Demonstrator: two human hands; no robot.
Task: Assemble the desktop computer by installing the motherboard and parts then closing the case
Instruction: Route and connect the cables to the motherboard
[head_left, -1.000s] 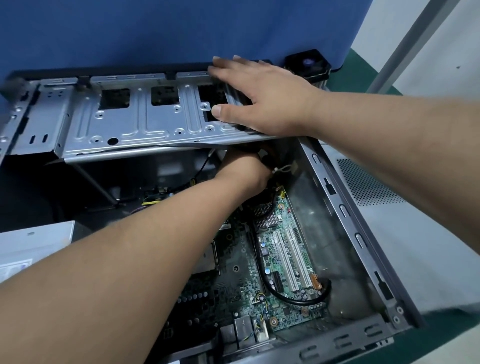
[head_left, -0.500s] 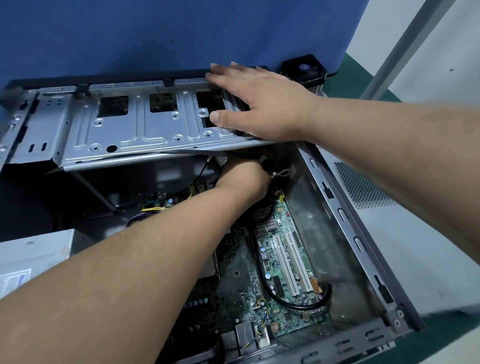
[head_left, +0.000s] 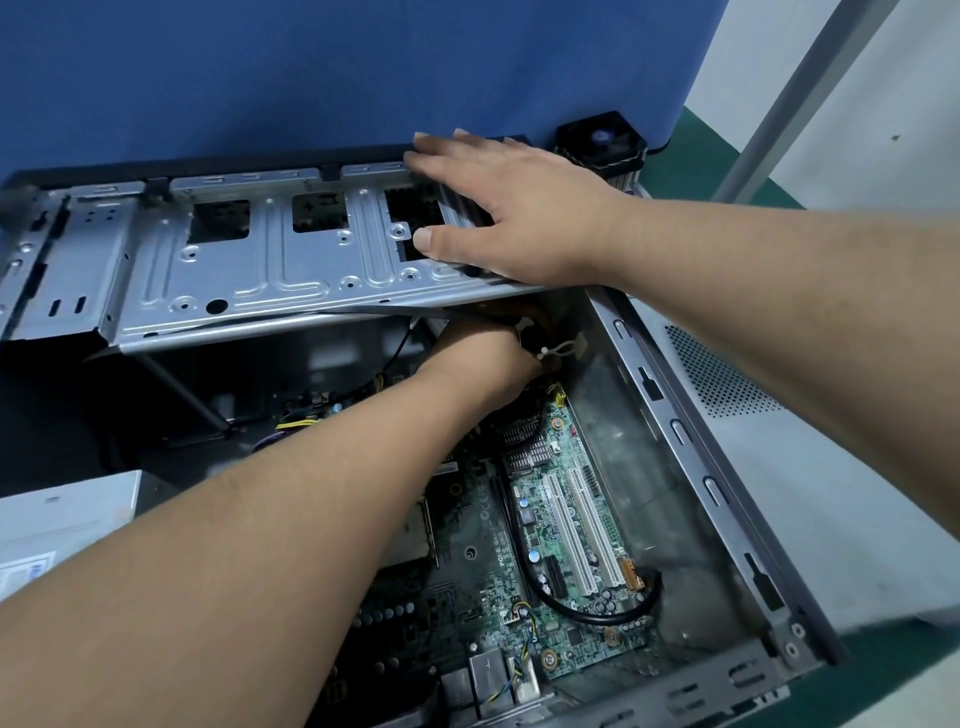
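Head view looks down into the open computer case (head_left: 691, 447), which lies on its side on the table (head_left: 727, 171) with the motherboard (head_left: 550, 525) already seated on its floor. The right hand (head_left: 514, 218) lies flat on the hinged metal drive cage (head_left: 270, 265) at the far end of the case, fingers (head_left: 441, 150) straight and spread, thumb beside a cut-out; it presses or steadies the cage and does not grip it. The cage's long axis runs left to right across the case, and its near edge overhangs the far end of the board.

The left hand (head_left: 483, 358) reaches under that near edge, directly below the right hand, at the board's far corner next to a black cable bundle with a white tie (head_left: 550, 351). Whatever it works on lies beyond its knuckles, away from the camera and under the cage, so the left hand is the nearer one to it and the right only holds the cage in place above.

Hidden parts matter here: the left fingers are covered by the cage and by the back of the hand, so it cannot be told whether they are open or pinch a connector or cable. The left forearm also masks much of the board's left half. A loose cooler fan (head_left: 602, 140) sits behind the case, not yet fitted, and the case has no cover on it.
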